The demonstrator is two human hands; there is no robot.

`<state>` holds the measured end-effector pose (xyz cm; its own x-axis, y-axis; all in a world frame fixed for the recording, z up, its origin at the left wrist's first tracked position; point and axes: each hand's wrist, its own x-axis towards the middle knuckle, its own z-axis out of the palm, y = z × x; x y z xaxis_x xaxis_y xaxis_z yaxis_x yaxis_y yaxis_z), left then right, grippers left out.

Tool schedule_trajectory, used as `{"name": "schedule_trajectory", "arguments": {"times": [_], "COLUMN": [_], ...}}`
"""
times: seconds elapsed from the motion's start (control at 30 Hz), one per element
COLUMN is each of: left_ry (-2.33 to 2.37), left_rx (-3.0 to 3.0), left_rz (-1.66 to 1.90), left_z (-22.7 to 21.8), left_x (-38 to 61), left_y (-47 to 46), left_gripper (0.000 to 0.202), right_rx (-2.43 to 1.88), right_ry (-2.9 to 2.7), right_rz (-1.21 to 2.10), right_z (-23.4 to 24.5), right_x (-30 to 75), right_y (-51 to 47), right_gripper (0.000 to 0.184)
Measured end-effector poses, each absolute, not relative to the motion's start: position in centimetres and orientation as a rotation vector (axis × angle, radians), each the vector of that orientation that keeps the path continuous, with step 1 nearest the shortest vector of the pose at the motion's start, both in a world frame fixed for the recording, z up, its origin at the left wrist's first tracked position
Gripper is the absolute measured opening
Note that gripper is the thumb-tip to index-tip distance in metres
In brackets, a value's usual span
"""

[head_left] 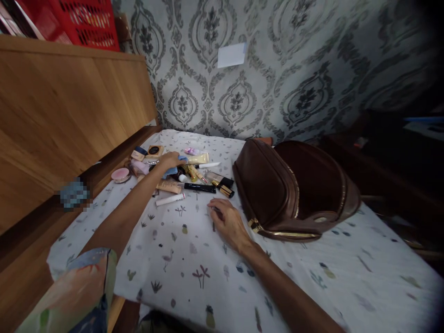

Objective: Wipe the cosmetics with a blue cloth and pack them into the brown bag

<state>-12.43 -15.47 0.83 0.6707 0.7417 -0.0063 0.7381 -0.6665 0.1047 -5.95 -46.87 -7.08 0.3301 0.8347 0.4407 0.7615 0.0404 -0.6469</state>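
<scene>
My left hand [169,162] is closed on a light blue cloth [170,173] above a loose pile of cosmetics. Around it lie a cream tube [198,159], a black tube [200,187], a beige tube [169,186], a white tube [170,200] and a round pink compact [120,175]. Nearer to me, my right hand [227,222] rests on the printed sheet with its fingers curled. Something small and dark shows at its fingertips, too unclear to name. Just right of that hand stands a brown cosmetic bag [270,185], its zipped top gaping open.
The white printed sheet [187,286] covers the surface under everything. A wooden panel [76,97] rises on the left, with a red basket [92,23] on top. Patterned wallpaper [236,99] closes off the back. Dark objects [391,143] stand at the far right.
</scene>
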Motion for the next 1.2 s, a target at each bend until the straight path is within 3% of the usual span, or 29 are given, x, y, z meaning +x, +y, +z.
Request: {"name": "schedule_trajectory", "arguments": {"times": [0.4, 0.87, 1.2], "left_ry": [0.871, 0.927, 0.561], "left_rx": [2.653, 2.575, 2.365], "left_rz": [0.223, 0.323, 0.575], "left_z": [0.2, -1.7, -0.8], "left_x": [-17.2, -13.6, -15.7], "left_y": [-12.1, -11.5, -13.9], "left_gripper": [0.057, 0.044, 0.051], "right_rx": [-1.711, -1.732, -1.732], "right_ry": [-1.462, -1.495, -1.504], "right_rz": [0.104, 0.073, 0.099], "right_z": [-7.2, -6.9, -7.3], "right_x": [-5.9, -5.9, -5.6], "right_y": [-46.8, -47.0, -46.8], "right_gripper": [0.023, 0.023, 0.024]}}
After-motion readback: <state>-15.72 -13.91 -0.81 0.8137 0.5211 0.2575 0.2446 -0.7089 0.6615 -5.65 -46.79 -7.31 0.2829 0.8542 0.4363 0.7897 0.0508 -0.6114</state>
